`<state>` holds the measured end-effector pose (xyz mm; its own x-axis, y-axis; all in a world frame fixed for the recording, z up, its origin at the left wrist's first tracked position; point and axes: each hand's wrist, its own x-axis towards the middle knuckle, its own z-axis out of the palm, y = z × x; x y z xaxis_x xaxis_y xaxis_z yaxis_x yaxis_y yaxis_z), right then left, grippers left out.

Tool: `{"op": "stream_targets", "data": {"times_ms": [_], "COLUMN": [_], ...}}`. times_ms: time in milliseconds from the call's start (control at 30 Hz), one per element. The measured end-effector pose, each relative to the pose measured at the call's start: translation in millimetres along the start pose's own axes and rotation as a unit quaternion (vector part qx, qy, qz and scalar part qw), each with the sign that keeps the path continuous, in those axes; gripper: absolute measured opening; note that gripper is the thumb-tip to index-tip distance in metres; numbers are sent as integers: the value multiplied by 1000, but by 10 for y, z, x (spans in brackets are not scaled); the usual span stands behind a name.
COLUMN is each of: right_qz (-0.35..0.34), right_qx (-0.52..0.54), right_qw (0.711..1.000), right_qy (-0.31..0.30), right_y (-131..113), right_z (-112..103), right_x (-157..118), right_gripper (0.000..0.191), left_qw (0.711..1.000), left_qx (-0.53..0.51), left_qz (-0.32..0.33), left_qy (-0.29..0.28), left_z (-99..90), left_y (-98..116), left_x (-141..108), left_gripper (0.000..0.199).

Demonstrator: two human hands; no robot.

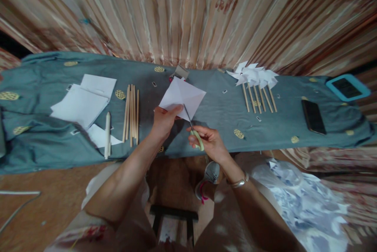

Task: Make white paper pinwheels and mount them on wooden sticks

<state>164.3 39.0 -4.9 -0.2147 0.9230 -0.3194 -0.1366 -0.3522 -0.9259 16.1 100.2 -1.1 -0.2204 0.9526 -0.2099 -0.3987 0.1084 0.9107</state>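
Observation:
My left hand [165, 121] pinches a square sheet of white paper [179, 92] by its near left side, thumb on top. Crease lines cross the middle of the sheet. My right hand [210, 142] is closed around the pale green handles of a pair of scissors [199, 140]. Their blades lie along the sheet's near corner and point toward its centre. Behind the paper, partly covered by it, sits a small grey and red object [180, 72] whose kind I cannot make out.
On the cloth-covered table [212, 98], white sheets [81, 104], a white pen-like stick [107, 134] and several wooden sticks [131, 114] lie left. Paper pinwheels [256, 77] on sticks, a phone [313, 116] and a blue-framed device [347, 87] lie right. A plastic bag of paper pieces [303, 205] is below.

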Motion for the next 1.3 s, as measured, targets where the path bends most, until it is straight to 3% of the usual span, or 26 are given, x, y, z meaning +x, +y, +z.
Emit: {"op": "stream_targets", "data": {"times_ms": [767,1300], "right_qz": [10,-1], "right_qx": [11,8], "right_qw": [1000,1000], "right_qy": [18,6], "right_y": [-84,-6], "right_z": [53,19], "right_x": [-16,6], "right_gripper": [43,37], "left_qw": [1000,1000], "left_qx": [3,-8], "left_qz": [-5,-5], "left_qy": [-6,-12], "left_z": [9,0], "left_y": [12,-1], "left_x": [-19,-9], "left_gripper": [28,28]}}
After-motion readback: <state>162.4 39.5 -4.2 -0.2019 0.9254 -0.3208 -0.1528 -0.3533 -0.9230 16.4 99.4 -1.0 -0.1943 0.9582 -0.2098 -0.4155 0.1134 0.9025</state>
